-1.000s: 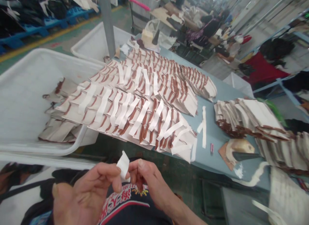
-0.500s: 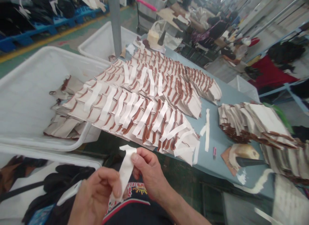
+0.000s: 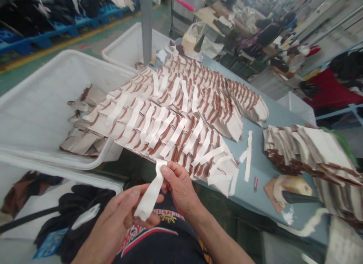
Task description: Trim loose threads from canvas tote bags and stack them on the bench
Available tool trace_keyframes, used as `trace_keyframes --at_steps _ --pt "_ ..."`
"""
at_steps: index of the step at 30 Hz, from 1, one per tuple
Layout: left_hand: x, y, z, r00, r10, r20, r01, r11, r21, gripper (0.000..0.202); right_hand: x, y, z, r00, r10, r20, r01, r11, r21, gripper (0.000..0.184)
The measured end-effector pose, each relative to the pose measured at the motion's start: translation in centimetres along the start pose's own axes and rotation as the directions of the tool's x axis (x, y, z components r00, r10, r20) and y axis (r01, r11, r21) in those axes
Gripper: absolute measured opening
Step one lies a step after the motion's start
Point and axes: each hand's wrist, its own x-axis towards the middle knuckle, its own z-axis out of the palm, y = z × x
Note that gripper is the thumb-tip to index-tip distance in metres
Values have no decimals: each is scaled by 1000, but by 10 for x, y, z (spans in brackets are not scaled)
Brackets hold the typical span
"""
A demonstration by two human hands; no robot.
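White tape strip (image 3: 150, 198) stretched between left hand (image 3: 119, 222) and right hand (image 3: 178, 184), each grip pinching one end. Judged: laying it across the fanned pieces (image 3: 170, 131) calls for straight alignment.

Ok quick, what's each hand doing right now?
Left hand: closed, pinching the lower end of the white strip.
Right hand: closed, pinching the upper end of the same strip.
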Motion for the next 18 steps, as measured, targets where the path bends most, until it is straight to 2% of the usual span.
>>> trace_keyframes --at_steps 5,7,10,12,15,18 --pt "4 -11 -7 998 -60 7 60 998 33 78 8 3 -4 999 -13 -39 12 1000 -5 57" --pt "8 -14 -10 999 -48 25 45 993 112 80 8 2 -5 998 -25 -51 24 1000 -19 55" --pt "15 -11 -9 994 44 104 -80 929 363 81 6 0 -3 997 -52 -51 49 998 -49 52" --pt "19 -8 -5 986 111 125 -158 869 470 76 7 1 2 996 -73 -49 70 996 -62 50" --pt "25 -11 2 972 224 76 -229 814 534 66 15 7 15 994 -95 -57 91 993 -69 51" --pt "25 -20 7 924 382 -5 -306 748 589 61 30 15 33 989 -124 -83 116 989 -91 51"
